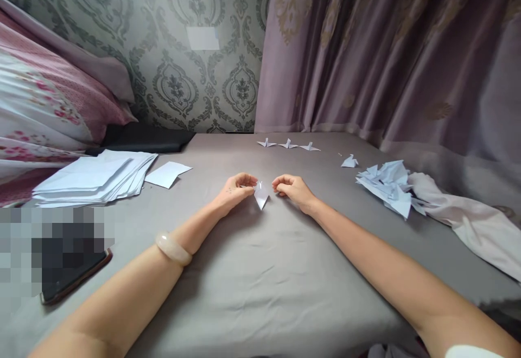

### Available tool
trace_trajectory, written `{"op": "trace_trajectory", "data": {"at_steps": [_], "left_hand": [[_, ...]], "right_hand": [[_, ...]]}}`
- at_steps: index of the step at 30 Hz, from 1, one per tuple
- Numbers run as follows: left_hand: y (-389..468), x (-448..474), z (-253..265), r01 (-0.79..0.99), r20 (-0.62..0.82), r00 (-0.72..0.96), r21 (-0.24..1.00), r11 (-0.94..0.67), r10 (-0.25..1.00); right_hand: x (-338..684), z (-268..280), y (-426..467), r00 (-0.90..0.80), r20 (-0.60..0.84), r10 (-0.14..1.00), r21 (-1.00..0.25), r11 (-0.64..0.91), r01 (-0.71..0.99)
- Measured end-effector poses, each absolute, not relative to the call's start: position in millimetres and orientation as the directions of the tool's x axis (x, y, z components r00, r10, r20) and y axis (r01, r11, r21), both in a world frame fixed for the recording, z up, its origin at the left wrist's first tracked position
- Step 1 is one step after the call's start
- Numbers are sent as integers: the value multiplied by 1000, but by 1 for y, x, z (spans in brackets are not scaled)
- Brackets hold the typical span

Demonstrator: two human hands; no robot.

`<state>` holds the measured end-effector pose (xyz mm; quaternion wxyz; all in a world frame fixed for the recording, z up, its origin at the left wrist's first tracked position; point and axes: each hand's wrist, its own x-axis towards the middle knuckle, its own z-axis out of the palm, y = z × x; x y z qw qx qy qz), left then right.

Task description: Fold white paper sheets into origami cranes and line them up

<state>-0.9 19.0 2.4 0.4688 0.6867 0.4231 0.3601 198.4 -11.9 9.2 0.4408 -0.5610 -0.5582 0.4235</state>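
Near the middle of the table a small folded piece of white paper (261,196) is held up, its lower end tapering to a point. The thumb and fingertips of my left hand (240,189) pinch its left edge. My right hand (293,190) is just to the right, fingers curled in toward the thumb. A narrow gap separates its fingertips from the paper, and nothing shows between them. On my left wrist is a pale bangle (173,248).
Three folded paper cranes (288,144) stand in a row at the back, with another folded paper piece (349,161) farther right. A heap of folded papers (388,184) lies beside pale cloth (468,214). On the left are stacked sheets (91,176), a loose sheet (167,174) and a dark device (73,263).
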Motion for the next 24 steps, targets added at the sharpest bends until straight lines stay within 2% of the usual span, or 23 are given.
{"op": "trace_trajectory", "data": {"at_steps": [6, 12, 24], "left_hand": [[14, 10, -4, 294, 108, 469, 917, -271, 877], [19, 15, -10, 417, 219, 482, 794, -443, 848], [16, 13, -5, 391, 203, 477, 822, -414, 855]], "right_hand": [[187, 2, -14, -1, 102, 995, -925, 96, 367], [189, -3, -13, -67, 136, 988, -864, 152, 479], [187, 2, -13, -126, 152, 980, -786, 197, 586]]}}
